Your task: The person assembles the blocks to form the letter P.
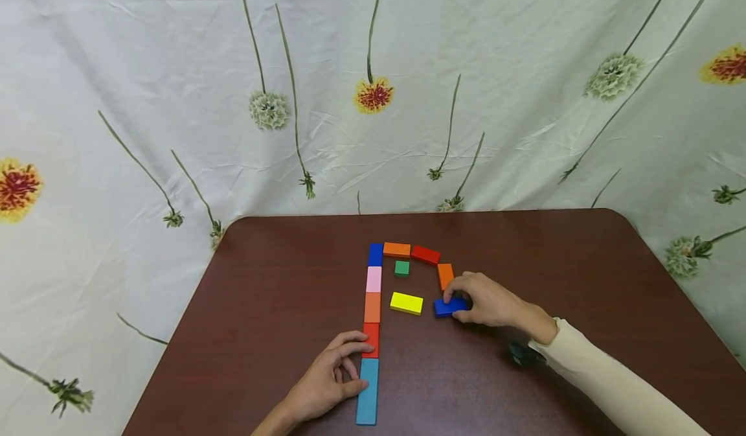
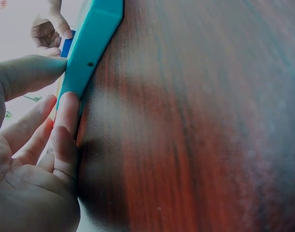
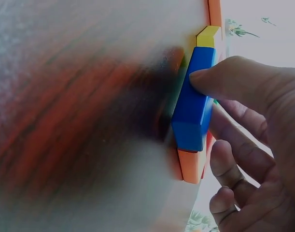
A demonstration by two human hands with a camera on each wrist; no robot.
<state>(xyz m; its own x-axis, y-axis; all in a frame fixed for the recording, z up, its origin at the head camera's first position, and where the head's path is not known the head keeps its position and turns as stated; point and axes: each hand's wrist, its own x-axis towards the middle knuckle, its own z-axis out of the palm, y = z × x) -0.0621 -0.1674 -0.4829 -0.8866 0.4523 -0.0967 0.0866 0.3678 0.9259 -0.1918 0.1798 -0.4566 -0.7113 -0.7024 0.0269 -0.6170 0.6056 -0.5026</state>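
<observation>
My right hand pinches a blue block between thumb and fingers, low over the table near an orange block. In the right wrist view the thumb lies along the near long face of the blue block. My left hand rests at a straight column of blocks. Its fingers reach over a red block, and its thumb touches the long light-blue block at the column's near end. The left wrist view shows fingertips against this light-blue block too.
Up the column follow an orange-red, a pink and a blue block. From its top, an orange and a red block curve right. Inside lie green and yellow blocks. A flowered cloth hangs behind the brown table.
</observation>
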